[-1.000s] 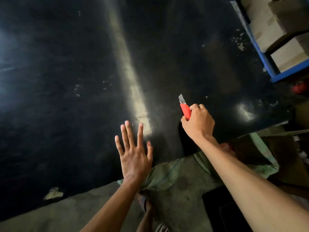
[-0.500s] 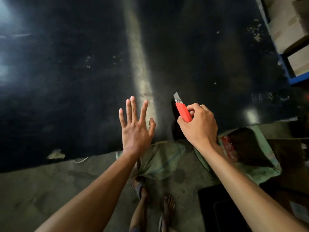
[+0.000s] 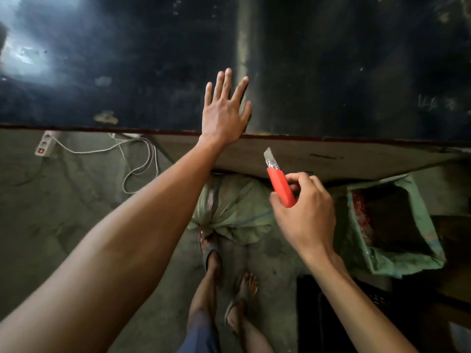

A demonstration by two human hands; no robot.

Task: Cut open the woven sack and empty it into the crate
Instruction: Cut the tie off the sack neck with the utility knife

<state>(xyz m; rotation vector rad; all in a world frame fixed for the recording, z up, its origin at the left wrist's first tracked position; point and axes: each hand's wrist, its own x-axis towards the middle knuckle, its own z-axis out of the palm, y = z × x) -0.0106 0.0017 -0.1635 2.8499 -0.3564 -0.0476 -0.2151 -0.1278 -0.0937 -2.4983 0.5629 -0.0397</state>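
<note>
A pale green woven sack (image 3: 237,212), tied shut at its near end, lies on the concrete floor, half under the dark table's front edge. My right hand (image 3: 303,212) hovers just right of and above the sack, shut on a red utility knife (image 3: 279,184) with its blade out and pointing up and away. My left hand (image 3: 224,110) lies flat with fingers spread on the black table top (image 3: 331,72), at its front edge. A black crate (image 3: 331,314) stands on the floor at lower right, partly hidden by my right forearm.
A second green sack (image 3: 420,225) stands open at right with dark contents and something red inside. A white power strip (image 3: 46,146) and its cable (image 3: 137,161) lie on the floor at left. My feet in sandals (image 3: 229,276) stand just before the tied sack.
The view has tilted down, showing the floor, the sack and the crate. My right hand with the knife has come off the table, down over the sack. My left hand stays on the table.
</note>
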